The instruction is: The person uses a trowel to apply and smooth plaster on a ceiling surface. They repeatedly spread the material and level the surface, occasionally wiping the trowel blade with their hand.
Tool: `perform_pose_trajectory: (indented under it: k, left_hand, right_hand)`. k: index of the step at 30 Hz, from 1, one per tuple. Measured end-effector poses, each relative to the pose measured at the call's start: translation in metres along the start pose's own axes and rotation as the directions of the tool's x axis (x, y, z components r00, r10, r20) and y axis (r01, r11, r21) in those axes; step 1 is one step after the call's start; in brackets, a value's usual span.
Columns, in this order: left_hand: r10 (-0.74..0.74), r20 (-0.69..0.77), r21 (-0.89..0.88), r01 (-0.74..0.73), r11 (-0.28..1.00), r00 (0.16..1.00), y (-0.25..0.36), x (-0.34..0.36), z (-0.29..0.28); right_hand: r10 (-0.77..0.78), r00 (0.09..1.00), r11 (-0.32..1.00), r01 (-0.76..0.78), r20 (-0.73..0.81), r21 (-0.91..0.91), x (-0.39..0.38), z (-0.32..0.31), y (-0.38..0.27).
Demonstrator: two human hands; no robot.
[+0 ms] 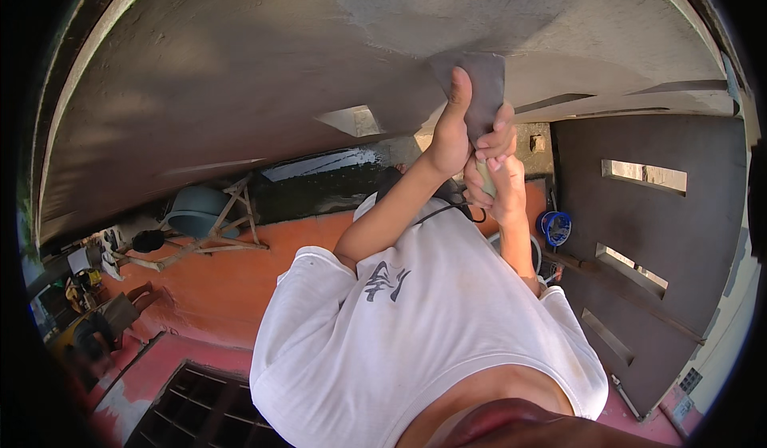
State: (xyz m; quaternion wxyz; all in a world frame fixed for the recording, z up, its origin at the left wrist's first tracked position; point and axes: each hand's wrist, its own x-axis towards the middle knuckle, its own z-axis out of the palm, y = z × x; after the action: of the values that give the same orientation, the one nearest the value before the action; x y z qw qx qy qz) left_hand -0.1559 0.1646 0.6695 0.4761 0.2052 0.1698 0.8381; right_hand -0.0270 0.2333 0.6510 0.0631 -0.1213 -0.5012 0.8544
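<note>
Both my hands are on one putty knife, held up against a grey, smeared wall surface (280,56). Its wide dark blade (484,88) lies with the far edge touching that surface. My left hand (457,132) is closed at the lower part of the blade, thumb laid along its near face. Below it, my right hand (505,186) wraps the pale yellow-green handle (484,176). Some fingers of the two hands overlap, so part of the handle is hidden. A lighter, wet-looking patch (399,8) spreads over the surface beyond the blade.
A slotted grey wall (663,232) stands close on the right. At the left, a blue-grey basin (201,211) sits by a wooden stand (228,236) on an orange floor (296,244). A round blue object (555,228) lies near the right wall. A dark grille (200,408) is at lower left.
</note>
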Motion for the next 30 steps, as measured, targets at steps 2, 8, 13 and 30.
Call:
perform_pose_trajectory:
  k: [2, 8, 13, 30]
  left_hand:
    - [0.008, 0.016, 0.060, -0.009, 0.998, 1.000, -0.001, 0.003, -0.006]
    - [0.025, 0.065, 0.044, -0.028, 0.999, 0.998, -0.003, 0.003, -0.010]
    - [0.060, 0.076, 0.081, -0.066, 0.995, 0.995, 0.008, 0.003, -0.011]
    - [0.072, 0.041, 0.110, -0.076, 0.991, 0.997, 0.027, -0.001, 0.001]
  right_hand:
    - [-0.005, 1.000, 1.000, 0.005, -0.009, -0.014, 0.005, -0.003, 0.008]
    - [-0.022, 0.999, 0.992, 0.026, 0.039, -0.121, 0.010, -0.012, 0.004]
    - [-0.028, 0.994, 0.986, 0.044, 0.104, -0.163, 0.022, -0.014, 0.004]
    - [-0.071, 0.985, 0.992, 0.086, 0.155, -0.089, 0.026, 0.001, -0.004]
